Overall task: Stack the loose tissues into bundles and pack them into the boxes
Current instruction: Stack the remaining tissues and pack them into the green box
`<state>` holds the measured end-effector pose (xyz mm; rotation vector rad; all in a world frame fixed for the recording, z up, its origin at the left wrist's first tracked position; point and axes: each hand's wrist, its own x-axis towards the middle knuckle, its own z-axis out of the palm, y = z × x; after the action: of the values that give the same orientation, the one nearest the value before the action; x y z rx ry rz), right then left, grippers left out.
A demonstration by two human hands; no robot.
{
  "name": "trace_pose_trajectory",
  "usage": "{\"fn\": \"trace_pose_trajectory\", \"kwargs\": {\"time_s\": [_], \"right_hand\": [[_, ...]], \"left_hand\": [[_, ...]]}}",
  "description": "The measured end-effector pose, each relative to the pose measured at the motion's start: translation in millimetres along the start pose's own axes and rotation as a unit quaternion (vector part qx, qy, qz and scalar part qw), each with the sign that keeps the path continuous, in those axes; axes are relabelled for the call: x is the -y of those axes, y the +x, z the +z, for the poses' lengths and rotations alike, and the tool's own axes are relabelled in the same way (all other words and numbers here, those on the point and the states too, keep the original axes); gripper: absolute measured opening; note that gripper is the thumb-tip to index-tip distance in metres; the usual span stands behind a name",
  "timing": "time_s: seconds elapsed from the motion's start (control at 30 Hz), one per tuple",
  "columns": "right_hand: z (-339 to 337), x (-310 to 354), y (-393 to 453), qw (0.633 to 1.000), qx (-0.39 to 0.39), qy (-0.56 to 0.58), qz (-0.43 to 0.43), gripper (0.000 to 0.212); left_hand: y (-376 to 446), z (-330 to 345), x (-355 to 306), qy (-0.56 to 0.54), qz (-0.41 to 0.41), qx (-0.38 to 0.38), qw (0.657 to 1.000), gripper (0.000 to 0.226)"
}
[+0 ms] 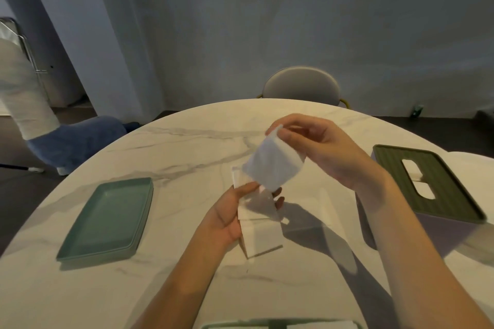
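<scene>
My right hand (pixel 318 147) pinched one loose white tissue (pixel 272 165) above the small white stack (pixel 263 240) my left hand (pixel 235 211) gripped at table centre. The dark-green slotted box (pixel 427 184) at three o'clock looked packed; the teal lid (pixel 107 219) at nine o'clock lay empty, so much remained.
</scene>
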<state>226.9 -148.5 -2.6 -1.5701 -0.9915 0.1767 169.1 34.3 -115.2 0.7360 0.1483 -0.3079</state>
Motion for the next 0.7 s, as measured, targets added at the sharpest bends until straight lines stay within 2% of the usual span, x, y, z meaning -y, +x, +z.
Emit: {"fn": "trace_pose_trajectory", "kwargs": {"time_s": [0.07, 0.13, 0.2, 0.27, 0.37, 0.43, 0.5, 0.57, 0.63, 0.7], "right_hand": [[6, 3, -1, 0.995, 0.092, -0.030, 0.013, 0.018], [19, -5, 4, 0.984, 0.115, -0.129, 0.046, 0.016], [33, -22, 8, 0.971, 0.053, -0.223, 0.065, 0.017], [44, -37, 10, 0.964, -0.010, -0.255, 0.069, 0.020], [48, -47, 11, 0.963, -0.104, -0.241, 0.059, 0.020], [44, -45, 13, 0.964, -0.144, -0.186, 0.125, 0.030], [41, -45, 12, 0.961, -0.080, -0.105, 0.243, 0.055], [41, -48, 10, 0.940, 0.028, -0.102, 0.325, 0.067], [45, -53, 9, 0.926, 0.079, -0.128, 0.345, 0.067], [48, -53, 10, 0.928, 0.072, -0.115, 0.346, 0.060]], "left_hand": [[-4, 4, -2, 0.011, -0.011, -0.016, 1.000, 0.023], [-5, 7, -2, -0.026, -0.025, 0.010, 0.999, 0.047], [-5, 10, -1, -0.054, -0.016, 0.039, 0.998, 0.073], [-4, 7, 0, -0.049, -0.004, 0.065, 0.997, 0.085], [-2, 4, 0, -0.011, 0.019, 0.093, 0.995, 0.068], [2, -1, -6, -0.045, 0.062, 0.060, 0.995, 0.058], [6, -4, -13, -0.102, 0.128, 0.016, 0.986, 0.043], [6, -6, -20, -0.146, 0.171, -0.003, 0.974, 0.035], [3, -8, -24, -0.170, 0.199, -0.024, 0.965, 0.030], [0, -13, -27, -0.192, 0.216, -0.051, 0.956, 0.027]]}}
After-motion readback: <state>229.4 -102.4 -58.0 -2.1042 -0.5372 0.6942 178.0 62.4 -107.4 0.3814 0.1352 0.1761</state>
